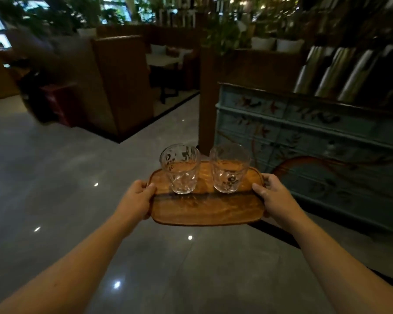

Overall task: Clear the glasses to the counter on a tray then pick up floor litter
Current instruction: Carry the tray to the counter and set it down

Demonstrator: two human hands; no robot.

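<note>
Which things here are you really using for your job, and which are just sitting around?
Part of the job:
- wooden tray, carried by the left hand and right hand
- left glass and right glass, both upright and empty

Just there:
- painted blue cabinet
- brown booth seat
- white table
- grey floor; no litter visible on it

Dim room, glare spots on floor point(55, 177) (blurred edges)
</note>
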